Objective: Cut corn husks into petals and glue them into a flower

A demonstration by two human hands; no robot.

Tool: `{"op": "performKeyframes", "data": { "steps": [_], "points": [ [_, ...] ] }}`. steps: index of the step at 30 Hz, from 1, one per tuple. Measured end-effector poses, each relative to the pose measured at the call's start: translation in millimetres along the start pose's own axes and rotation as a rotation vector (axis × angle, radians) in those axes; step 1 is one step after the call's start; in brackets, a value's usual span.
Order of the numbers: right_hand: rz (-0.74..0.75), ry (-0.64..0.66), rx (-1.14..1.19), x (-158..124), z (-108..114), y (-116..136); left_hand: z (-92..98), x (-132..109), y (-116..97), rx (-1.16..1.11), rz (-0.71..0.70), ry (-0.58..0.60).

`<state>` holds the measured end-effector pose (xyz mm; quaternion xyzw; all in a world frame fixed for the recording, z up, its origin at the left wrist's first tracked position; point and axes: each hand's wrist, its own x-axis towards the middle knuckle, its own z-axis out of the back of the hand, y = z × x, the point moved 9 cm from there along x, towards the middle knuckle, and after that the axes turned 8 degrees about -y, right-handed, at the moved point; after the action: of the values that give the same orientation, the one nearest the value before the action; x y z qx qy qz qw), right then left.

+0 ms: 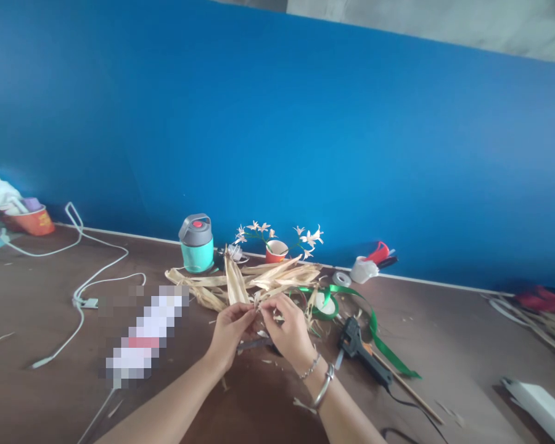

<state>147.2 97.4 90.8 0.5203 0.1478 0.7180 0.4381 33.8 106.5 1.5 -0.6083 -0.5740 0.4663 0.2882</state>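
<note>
Between the left hand (229, 330) and the right hand (289, 333), held close together, a husk strip (258, 303) is being pinched. Just beyond them a husk pile (263, 277) is lying largely unused, while behind it several finished flowers (308, 236) are being kept in a red cup (276, 251); the work seems partway.

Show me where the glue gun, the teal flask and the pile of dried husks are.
glue gun (356, 345), head view, on its black body.
teal flask (197, 254), head view, on its teal wall.
pile of dried husks (282, 274), head view, on its middle leaves.
</note>
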Motion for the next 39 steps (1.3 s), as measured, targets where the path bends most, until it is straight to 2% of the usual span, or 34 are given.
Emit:
{"op": "performKeyframes", "data": {
  "steps": [7, 17, 28, 39],
  "points": [
    [0.098, -0.021, -0.093, -2.3, 0.4, 6.6, -2.8, -2.4, -2.7, 0.08, -0.04, 0.02],
    [0.154, -0.009, -0.206, -2.9, -0.7, 14.9, -0.9, 0.5, -1.8, 0.159, -0.088, 0.021],
    [0.148, -0.006, -0.221, -2.5, -0.1, 16.6, -2.7, -2.4, -10.9, 0.209, -0.167, 0.022],
    [0.138, -0.007, -0.208, -2.9, -0.6, 18.0, -2.1, -4.7, -15.0, 0.216, -0.187, -0.01]
  ]
}}
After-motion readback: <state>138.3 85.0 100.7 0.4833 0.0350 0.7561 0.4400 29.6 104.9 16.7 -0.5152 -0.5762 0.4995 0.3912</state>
